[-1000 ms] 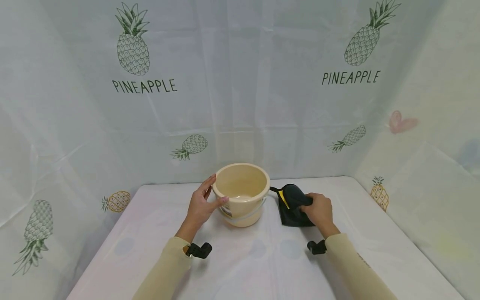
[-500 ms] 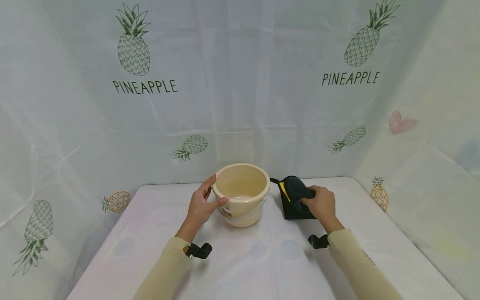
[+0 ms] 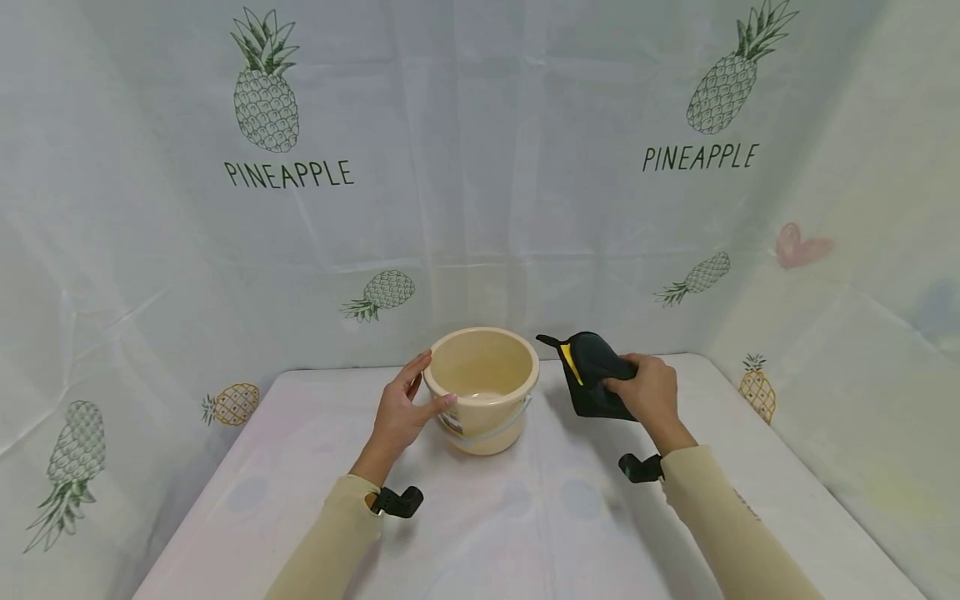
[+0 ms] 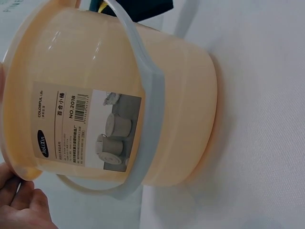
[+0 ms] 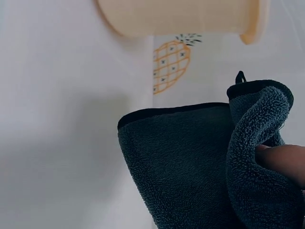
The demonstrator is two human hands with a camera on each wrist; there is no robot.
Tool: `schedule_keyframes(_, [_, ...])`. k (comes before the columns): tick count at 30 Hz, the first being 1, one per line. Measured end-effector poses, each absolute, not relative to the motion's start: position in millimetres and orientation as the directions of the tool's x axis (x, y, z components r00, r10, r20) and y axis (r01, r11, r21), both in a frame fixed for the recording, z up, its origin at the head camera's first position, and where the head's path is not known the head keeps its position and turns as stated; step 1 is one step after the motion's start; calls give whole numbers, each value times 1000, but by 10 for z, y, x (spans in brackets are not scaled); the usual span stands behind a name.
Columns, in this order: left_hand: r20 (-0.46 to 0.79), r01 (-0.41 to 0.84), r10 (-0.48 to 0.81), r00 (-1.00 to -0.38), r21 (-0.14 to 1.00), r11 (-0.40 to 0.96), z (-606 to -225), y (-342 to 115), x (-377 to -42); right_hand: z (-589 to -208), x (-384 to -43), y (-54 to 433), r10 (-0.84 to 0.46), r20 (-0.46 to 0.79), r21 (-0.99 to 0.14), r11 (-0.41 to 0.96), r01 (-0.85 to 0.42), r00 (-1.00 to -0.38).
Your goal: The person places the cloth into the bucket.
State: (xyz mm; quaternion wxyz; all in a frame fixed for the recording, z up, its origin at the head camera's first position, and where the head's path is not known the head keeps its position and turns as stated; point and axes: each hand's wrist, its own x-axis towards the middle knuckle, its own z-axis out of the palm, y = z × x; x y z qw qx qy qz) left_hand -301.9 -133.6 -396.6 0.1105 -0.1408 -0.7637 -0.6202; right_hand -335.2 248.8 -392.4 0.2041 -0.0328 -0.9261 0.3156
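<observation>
A cream plastic bucket (image 3: pixel 483 423) stands upright on the table. My left hand (image 3: pixel 401 410) holds it at the rim's left side, thumb at the front and fingers farther back. In the left wrist view, the bucket's printed label (image 4: pixel 86 129) and pale handle (image 4: pixel 153 95), hanging down, face the camera. Right of the bucket, my right hand (image 3: pixel 651 390) pinches a folded dark towel (image 3: pixel 592 367), raised off the table and apart from the bucket. Its thick pile, black edging and small hanging loop (image 5: pixel 240 76) show in the right wrist view; a yellow strip shows from the head.
The white table (image 3: pixel 495 533) ends just behind the bucket, where a pineapple-print curtain (image 3: pixel 480 167) hangs. More of the same cloth rises at both sides. Each wrist wears a black camera, like the one at the right wrist (image 3: pixel 640 468).
My right hand has lifted the towel up off the table, moving it away from me and slightly right. The left hand and the bucket have stayed where they were.
</observation>
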Motion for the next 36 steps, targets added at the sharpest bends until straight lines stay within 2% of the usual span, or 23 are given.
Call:
schedule_keyframes(20, [324, 331, 67, -944, 927, 178, -3958, -1342, -3008, -3452, -3304, 2407, 193, 404, -618, 778, -112, -894])
schedule_keyframes(28, [322, 327, 60, -945, 923, 203, -4180, -1382, -3196, -3320, -3272, 2355, 191, 403, -634, 763, -122, -895])
schedule_keyframes(36, [374, 379, 64, -925, 900, 215, -4266, -1418, -3273, -3178, -3262, 2334, 181, 420, -640, 754, -149, -889])
